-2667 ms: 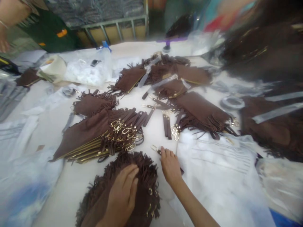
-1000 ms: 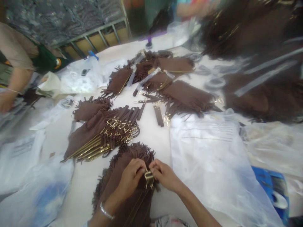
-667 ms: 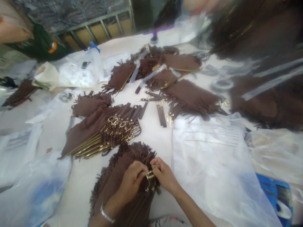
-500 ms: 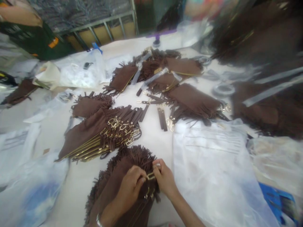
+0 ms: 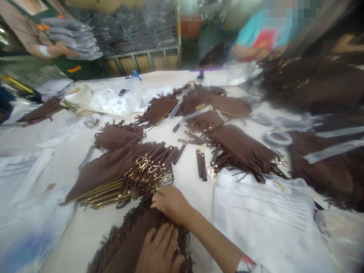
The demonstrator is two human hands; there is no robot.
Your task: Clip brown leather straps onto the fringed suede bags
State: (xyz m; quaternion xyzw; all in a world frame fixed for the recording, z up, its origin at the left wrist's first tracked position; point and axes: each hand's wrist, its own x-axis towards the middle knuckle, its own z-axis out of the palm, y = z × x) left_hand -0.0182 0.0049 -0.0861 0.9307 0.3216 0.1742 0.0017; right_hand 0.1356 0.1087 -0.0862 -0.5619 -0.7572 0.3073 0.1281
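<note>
A brown fringed pouch (image 5: 131, 239) lies at the near edge of the table, on what looks like more of the same. On its face rests my left hand (image 5: 159, 248), fingers spread, a bit of gold metal showing beside them. My right hand (image 5: 172, 204) reaches over to the fringe at the pouch's far end, its fingers curled down; whatever is between them is hidden. Just beyond is a stack of similar pouches (image 5: 99, 174) with gold zips, piled with brown straps and gold clasps (image 5: 150, 165).
More fringed pouches (image 5: 241, 144) and a few loose straps (image 5: 201, 165) lie farther back. White plastic bags (image 5: 261, 223) cover the right side. Across the table, one person holds bagged items (image 5: 72, 38); another person in turquoise (image 5: 250, 30) stands at the right.
Both hands have left the gold clasp they were fingering. My right hand moved left and away to the fringe; my left hand came nearer and flattened. The view tilted up.
</note>
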